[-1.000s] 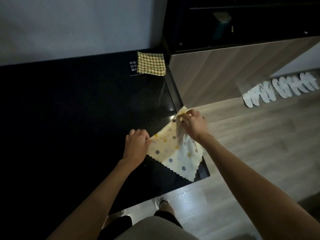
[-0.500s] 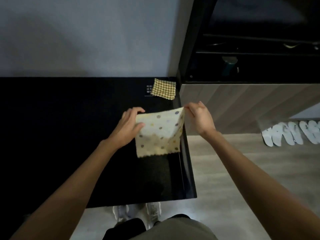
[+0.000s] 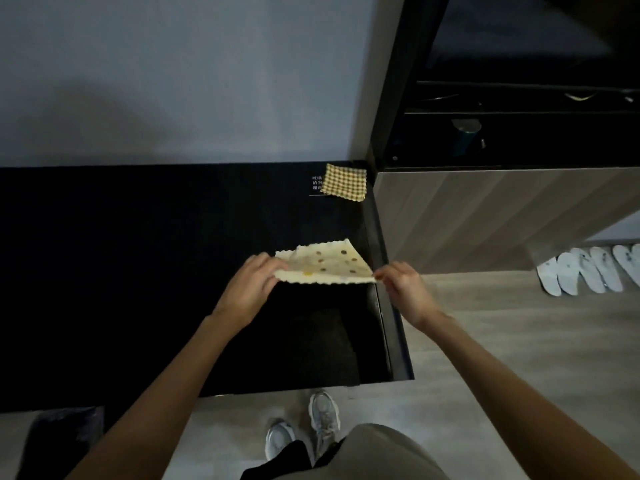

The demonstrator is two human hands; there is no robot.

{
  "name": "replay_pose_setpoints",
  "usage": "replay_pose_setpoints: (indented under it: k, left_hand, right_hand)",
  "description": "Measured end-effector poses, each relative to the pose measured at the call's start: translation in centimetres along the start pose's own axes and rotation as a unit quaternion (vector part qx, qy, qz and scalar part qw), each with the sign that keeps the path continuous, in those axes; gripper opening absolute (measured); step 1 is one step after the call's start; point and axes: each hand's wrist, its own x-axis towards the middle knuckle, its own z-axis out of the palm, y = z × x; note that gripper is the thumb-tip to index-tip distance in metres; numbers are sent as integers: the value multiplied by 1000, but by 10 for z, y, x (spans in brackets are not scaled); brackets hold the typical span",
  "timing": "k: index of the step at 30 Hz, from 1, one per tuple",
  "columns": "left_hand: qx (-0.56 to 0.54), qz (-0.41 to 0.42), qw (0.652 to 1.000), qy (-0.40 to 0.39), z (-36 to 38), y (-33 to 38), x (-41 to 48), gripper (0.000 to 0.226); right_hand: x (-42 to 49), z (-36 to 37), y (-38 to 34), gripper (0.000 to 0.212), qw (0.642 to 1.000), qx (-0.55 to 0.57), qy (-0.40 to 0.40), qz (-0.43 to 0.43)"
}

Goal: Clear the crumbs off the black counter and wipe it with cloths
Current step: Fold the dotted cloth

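Hanging 0.5 s earlier, the dotted cloth [image 3: 329, 263] lay almost flat, pinched at 2 corners by the left hand [image 3: 251, 289] and right hand [image 3: 403, 287] near the worktop's [image 3: 138, 271] 3 o'clock edge, possibly touching it.

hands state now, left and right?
Left hand: pinching the cream polka-dot cloth at its left corner.
Right hand: pinching its right corner.
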Motion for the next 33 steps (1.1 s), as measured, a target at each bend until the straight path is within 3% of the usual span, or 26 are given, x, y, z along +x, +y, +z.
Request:
replay_pose_setpoints:
  k: [4,8,14,18,24,26,33]
  left_hand:
    - [-61,-49,997,2,26,-23,-39,24]
    - [-189,-131,973,34,21,-23,-38,19]
    - [-335,-185,916,117,-20,-1,6,10]
    - [-298,-192,929,103,-32,-7,32,15]
    - [-134,-246,960,-15,-6,-64,67,15]
    - [-107,-256,961,-23,0,-71,78,21]
    - [-174,-253,951,34,-2,-74,78,24]
  right_hand:
    - [-33,24,-15,16,990,74,-10,122]
    - [-26,23,-36,22,952,207,88,207]
    - [21,-14,-57,20,945,217,165,183]
    - [47,-25,-43,19,961,189,102,172]
    - [94,10,6,17,967,58,-71,237]
    - [110,18,14,19,966,48,-66,244]
    - [110,8,4,15,979,71,-14,191]
